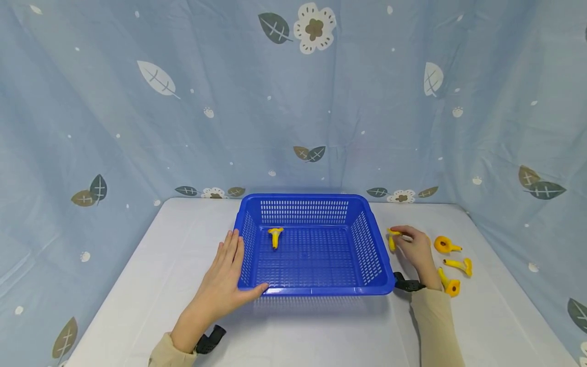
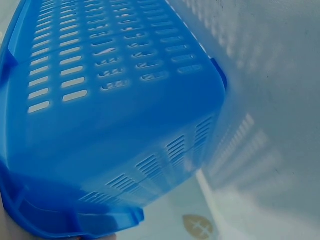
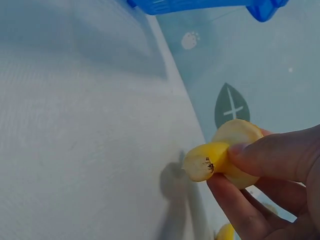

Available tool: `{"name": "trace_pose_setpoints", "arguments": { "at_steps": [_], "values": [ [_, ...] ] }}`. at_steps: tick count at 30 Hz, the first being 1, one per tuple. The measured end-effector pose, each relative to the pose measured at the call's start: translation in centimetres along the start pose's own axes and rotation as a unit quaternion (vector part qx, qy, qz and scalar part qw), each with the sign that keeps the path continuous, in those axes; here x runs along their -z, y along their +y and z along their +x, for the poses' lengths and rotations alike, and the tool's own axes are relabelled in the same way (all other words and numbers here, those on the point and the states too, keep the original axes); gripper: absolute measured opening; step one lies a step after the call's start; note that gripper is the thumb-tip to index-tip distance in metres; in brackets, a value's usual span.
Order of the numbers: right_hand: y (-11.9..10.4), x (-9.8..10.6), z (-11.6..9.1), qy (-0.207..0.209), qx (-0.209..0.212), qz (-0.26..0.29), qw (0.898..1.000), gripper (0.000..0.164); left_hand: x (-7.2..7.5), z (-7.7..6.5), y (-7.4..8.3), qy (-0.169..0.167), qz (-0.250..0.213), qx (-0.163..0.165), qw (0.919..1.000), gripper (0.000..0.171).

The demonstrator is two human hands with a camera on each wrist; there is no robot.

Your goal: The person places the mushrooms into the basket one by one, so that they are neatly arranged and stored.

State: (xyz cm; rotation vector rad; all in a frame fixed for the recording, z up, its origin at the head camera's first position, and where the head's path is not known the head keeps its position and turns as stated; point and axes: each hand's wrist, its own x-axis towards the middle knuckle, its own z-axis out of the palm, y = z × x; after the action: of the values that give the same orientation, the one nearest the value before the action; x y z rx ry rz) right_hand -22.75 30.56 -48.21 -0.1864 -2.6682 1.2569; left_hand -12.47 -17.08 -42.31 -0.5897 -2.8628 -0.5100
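Note:
A blue plastic basket [image 1: 313,291] with slotted walls stands on the table. My left hand [image 1: 222,283] rests at its front left corner, fingers straight along the left rim and thumb on the front rim. In the left wrist view, the outer side of the basket [image 2: 125,120] fills most of the picture. Inside the basket lies one yellow trumpet-shaped mushroom [image 1: 275,236]. To the right of the basket, my right hand [image 1: 416,252] pinches another yellow mushroom [image 3: 212,156] between thumb and fingers, its dark-marked stem end showing in the right wrist view.
Several more yellow mushrooms lie right of my right hand, among them one with a round cap [image 1: 443,244], one on its side [image 1: 458,265] and one near the sleeve [image 1: 451,287]. A blue patterned curtain [image 1: 321,102] hangs behind the white table [image 1: 183,239].

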Motion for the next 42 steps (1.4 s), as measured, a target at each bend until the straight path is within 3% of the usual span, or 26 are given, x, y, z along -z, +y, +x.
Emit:
{"name": "trace_pose_setpoints", "arguments": {
  "at_steps": [8,18,30,36,42],
  "values": [
    [-1.2,0.4,0.6,0.002,0.063,0.009,0.998,0.025,0.4,-0.2,-0.2,0.007,-0.001,0.002,1.0,0.12],
    [-5.4,3.3,2.3,-0.011,0.134,0.006,0.991,0.023,0.2,-0.1,-0.2,0.013,0.003,-0.005,0.9999,0.119],
    [-9.4,5.6,3.3,-0.051,0.129,0.016,0.99,0.027,0.0,-0.1,-0.2,0.021,0.003,-0.009,0.9997,0.119],
    [-12.2,5.8,3.2,-0.061,0.126,0.035,0.99,0.029,-0.1,-0.1,-0.1,0.032,0.002,-0.016,0.9994,0.118],
    [-14.7,5.7,2.8,-0.078,0.11,0.041,0.99,0.028,0.0,0.1,-0.1,0.015,-0.002,-0.012,0.9998,0.118]
  ]
}}
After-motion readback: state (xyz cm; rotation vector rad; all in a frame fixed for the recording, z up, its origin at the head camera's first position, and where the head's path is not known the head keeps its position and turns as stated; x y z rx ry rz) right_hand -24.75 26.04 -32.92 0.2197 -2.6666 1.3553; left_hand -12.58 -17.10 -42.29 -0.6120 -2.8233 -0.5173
